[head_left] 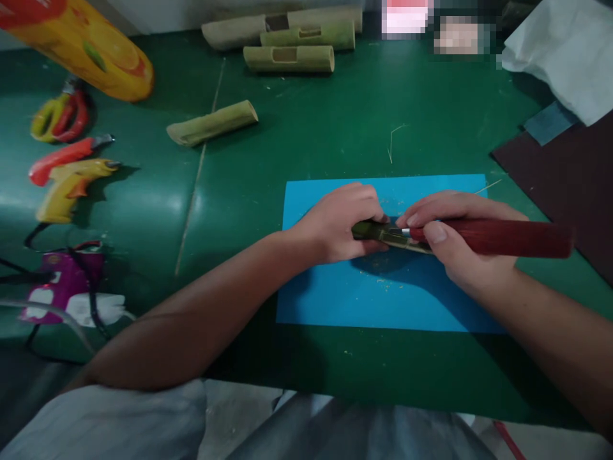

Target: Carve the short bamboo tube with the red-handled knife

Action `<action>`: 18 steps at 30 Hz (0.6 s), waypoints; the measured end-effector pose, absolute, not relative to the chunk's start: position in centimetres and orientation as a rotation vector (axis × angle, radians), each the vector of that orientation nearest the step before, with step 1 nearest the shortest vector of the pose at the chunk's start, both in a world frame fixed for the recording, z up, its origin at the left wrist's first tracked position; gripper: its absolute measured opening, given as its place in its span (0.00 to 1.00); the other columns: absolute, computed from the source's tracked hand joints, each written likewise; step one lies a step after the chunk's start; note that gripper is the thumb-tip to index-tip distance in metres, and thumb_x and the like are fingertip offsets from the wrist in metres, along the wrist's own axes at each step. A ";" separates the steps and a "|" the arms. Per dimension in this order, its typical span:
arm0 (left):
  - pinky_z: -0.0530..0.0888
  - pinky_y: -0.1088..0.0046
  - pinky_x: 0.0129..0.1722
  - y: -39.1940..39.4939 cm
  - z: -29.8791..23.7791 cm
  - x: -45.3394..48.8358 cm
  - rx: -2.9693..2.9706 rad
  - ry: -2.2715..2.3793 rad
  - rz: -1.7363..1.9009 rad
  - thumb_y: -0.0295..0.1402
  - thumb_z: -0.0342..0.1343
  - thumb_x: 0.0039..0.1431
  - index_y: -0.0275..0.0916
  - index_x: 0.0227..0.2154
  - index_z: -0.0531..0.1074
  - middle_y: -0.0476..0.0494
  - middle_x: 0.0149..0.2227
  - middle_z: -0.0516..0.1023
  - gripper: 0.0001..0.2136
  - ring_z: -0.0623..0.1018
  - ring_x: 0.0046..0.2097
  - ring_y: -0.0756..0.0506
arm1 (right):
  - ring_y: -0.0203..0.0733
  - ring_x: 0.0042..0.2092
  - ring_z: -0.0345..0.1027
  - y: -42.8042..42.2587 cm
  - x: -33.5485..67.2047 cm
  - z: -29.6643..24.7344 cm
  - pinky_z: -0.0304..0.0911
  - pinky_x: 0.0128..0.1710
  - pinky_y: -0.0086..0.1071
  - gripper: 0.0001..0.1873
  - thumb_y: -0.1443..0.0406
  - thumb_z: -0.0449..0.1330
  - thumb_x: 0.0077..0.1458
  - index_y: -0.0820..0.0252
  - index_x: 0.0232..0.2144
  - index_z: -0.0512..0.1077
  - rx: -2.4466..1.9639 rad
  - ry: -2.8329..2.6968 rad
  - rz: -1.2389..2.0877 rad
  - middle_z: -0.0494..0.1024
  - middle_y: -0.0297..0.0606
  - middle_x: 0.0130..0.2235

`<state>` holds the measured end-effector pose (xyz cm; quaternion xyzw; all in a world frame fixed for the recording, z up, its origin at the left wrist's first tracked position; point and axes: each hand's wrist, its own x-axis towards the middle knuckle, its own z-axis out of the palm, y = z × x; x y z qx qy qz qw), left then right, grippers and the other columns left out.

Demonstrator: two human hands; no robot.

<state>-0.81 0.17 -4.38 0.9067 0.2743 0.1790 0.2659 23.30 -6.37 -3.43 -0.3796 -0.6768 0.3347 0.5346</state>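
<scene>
My left hand (340, 220) is closed round a short piece of green bamboo (364, 230), holding it down over a blue sheet (330, 297). The fingers of my right hand (467, 265) grip a carving tool (517, 238) with a thick dark red handle and a slim metal shank. Its tip meets the bamboo's upper side near my left fingertips; the exact cutting end is too small to make out. Part of the bamboo's right end lies hidden under my right hand. Fine shavings (383, 281) are scattered on the sheet.
A slanted-end bamboo piece (213, 124) lies ahead, with notched bamboo tubes (288, 59) behind. At left are scissors (60, 118), a red-handled tool (62, 160), a yellow glue gun (71, 185), a purple power strip (67, 281) with cords and an orange bottle (110, 57). Dark sheet (565, 172) at right.
</scene>
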 end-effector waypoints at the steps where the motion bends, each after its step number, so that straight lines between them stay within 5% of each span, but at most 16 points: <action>1: 0.71 0.65 0.42 0.2 -4.4 -0.8 2.449 0.740 0.487 0.41 0.72 0.66 0.41 0.36 0.79 0.47 0.35 0.80 0.11 0.78 0.39 0.44 | 0.45 0.41 0.87 -6.4 23.3 -3.3 0.82 0.43 0.38 0.04 0.58 0.72 0.70 0.45 0.40 0.86 -0.913 -1.613 0.805 0.91 0.32 0.41; 7: 0.71 0.65 0.43 0.1 -4.4 -0.8 2.449 0.727 0.493 0.41 0.72 0.65 0.41 0.37 0.79 0.47 0.35 0.80 0.11 0.78 0.39 0.44 | 0.46 0.41 0.87 -6.3 22.9 -2.9 0.83 0.43 0.39 0.06 0.58 0.70 0.71 0.43 0.38 0.86 -0.920 -1.644 0.779 0.91 0.32 0.40; 14: 0.72 0.65 0.43 0.1 -4.2 -1.0 2.435 0.737 0.477 0.40 0.72 0.65 0.41 0.38 0.81 0.47 0.37 0.82 0.09 0.79 0.40 0.44 | 0.44 0.33 0.82 -6.5 23.0 -2.4 0.76 0.33 0.40 0.10 0.61 0.69 0.69 0.47 0.32 0.79 -0.939 -1.714 0.769 0.86 0.32 0.33; 18: 0.72 0.65 0.43 0.1 -4.3 -1.0 2.421 0.707 0.499 0.40 0.71 0.66 0.41 0.40 0.82 0.46 0.37 0.82 0.09 0.80 0.41 0.44 | 0.44 0.37 0.85 -6.8 23.3 -2.9 0.80 0.39 0.40 0.06 0.60 0.69 0.68 0.47 0.35 0.81 -0.884 -1.621 0.763 0.88 0.32 0.35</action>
